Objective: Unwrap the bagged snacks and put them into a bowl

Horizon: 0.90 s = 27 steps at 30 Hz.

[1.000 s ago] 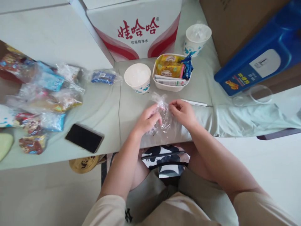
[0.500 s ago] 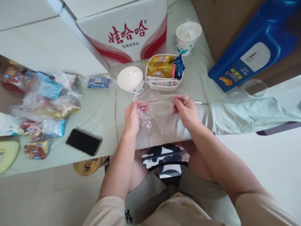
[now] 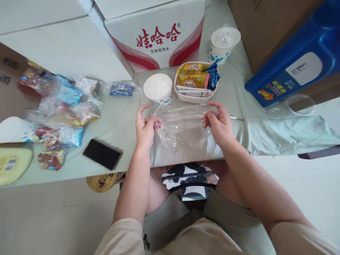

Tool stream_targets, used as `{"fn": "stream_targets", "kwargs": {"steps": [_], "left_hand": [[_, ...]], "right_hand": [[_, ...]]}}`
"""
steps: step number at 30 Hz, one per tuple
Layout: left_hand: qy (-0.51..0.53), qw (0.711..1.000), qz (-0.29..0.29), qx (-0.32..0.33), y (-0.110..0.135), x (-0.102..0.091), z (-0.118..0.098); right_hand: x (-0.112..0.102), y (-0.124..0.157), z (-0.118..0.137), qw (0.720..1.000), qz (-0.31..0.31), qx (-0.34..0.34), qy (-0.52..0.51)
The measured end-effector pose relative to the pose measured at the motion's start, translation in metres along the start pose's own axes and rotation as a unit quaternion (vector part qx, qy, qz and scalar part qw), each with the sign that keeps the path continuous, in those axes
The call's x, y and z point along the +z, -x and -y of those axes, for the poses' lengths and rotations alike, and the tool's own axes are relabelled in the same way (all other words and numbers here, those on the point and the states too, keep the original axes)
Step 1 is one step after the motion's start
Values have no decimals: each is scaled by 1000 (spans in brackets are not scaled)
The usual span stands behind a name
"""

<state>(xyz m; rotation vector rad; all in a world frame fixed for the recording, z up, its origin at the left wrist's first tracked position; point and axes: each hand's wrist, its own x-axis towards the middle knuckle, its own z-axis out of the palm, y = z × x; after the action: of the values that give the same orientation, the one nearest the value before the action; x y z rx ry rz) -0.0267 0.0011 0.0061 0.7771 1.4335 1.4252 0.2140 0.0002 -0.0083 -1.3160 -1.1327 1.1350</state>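
Note:
A clear sheet of plastic wrap [image 3: 183, 122] stretches between my two hands above the cloth. Its left edge is pinched in my left hand [image 3: 145, 125], whose index finger sticks out. My right hand [image 3: 218, 122] grips the right edge between thumb and fingers. Part of the film hangs crumpled near my left hand. Just beyond the film stand a white paper cup [image 3: 158, 88] and a white box [image 3: 195, 98] filled with yellow and blue snack packs [image 3: 193, 76]. A thin pen-like stick [image 3: 236, 118] lies by my right hand, partly hidden.
Wrapped snacks [image 3: 63, 102] and a phone [image 3: 102, 154] lie on the left. Another paper cup [image 3: 224, 44] holding crumpled plastic stands at the back. A large blue bottle [image 3: 289, 67] and a clear plastic cup [image 3: 300, 106] are on the right. A printed carton [image 3: 162, 39] stands behind.
My hands have moved slightly apart, spreading the film wider. My left index finger has lifted away from the others. The view has shifted a little to the left.

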Motion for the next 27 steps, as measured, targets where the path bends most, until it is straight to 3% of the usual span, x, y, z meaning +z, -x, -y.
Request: {"fn": "stream_targets", "kwargs": {"steps": [4, 6, 9, 14, 17, 19, 22, 25, 27], "left_hand": [[-66, 995, 69, 36, -1, -14, 3], [-108, 989, 75, 63, -2, -19, 5], [-127, 989, 29, 73, -3, -22, 5], [-119, 992, -25, 16, -5, -28, 0], [-166, 985, 49, 13, -5, -37, 1], [-232, 963, 134, 40, -3, -43, 2], [-346, 903, 231, 109, -2, -49, 3], [-427, 862, 228, 152, -4, -52, 5], [-432, 864, 198, 165, -6, -54, 4]], "right_hand": [[-1, 3, 1, 998, 46, -38, 31], [-2, 4, 0, 994, 60, -63, 71], [-4, 4, -2, 984, 68, -77, 145], [-7, 1, -6, 961, 61, -93, 254], [-8, 1, -9, 945, 49, -115, 303], [-8, 2, -11, 936, 29, -142, 321], [-9, 3, -12, 924, 2, -204, 323], [-13, 4, -8, 916, -1, -248, 317], [-15, 4, -4, 920, 10, -260, 295]]}}
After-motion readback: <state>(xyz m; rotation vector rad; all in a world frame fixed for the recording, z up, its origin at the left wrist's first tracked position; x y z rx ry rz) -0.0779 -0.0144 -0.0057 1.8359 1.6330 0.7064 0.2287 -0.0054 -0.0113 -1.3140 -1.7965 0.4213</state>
